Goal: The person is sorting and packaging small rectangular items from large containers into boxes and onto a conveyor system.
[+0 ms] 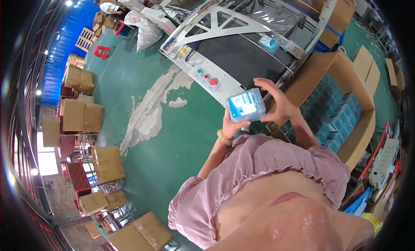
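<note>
Landmark: the pale grey metal machine with a wide black belt.

- In hand: a small rectangular box of clear blue-tinted plastic with a blue-and-white label, just off the machine's near edge, labelled face turned up toward me, slightly tilted.
- My left hand grasps this box from its lower left, thumb along the near edge. A pale round bangle sits on that wrist.
- My right hand is spread at the box's right side, fingers loosely curved, thumb below; I cannot tell whether it touches the plastic.
- On the machine, toward its right side: a second clear blue box.
- On the machine's near panel: one green button and two red ones, the nearest larger.
- Right of the machine's near end: a large open brown cardboard carton holding many similar blue boxes in rows.
- Well left of the machine: stacked brown cartons and a red plastic stool.
- Beside the machine's far left corner: a bulky white sack.
</note>
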A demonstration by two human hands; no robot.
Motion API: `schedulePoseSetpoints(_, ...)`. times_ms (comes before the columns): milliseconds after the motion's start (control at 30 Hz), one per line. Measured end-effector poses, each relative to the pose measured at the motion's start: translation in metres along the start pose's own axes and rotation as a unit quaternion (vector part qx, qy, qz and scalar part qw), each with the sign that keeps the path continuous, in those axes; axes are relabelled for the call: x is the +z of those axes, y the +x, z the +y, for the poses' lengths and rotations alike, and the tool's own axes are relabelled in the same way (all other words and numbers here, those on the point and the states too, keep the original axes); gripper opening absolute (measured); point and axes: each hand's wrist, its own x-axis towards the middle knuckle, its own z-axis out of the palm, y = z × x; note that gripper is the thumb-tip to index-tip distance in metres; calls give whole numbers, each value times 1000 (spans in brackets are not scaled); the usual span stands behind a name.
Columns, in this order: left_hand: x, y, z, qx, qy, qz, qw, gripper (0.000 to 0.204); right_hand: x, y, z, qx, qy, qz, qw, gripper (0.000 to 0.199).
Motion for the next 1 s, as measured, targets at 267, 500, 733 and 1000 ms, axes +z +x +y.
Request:
schedulePoseSetpoints(267,13,6,1,10,2,-39,999,90,15,-21,1,17,-106,8,994,74)
schedulePoseSetpoints(500,16,2,0,49,26,-14,998,92,0,-23,5,-24,-24,131,991,72)
schedulePoseSetpoints(733,10,1,-3,28,14,-23,999,96,-14,-37,54,161,366,371,838,37)
schedulePoseSetpoints(1000,9,-1,-3,30,5,-29,999,95,-37,-52,79,197,243,465,828,36)
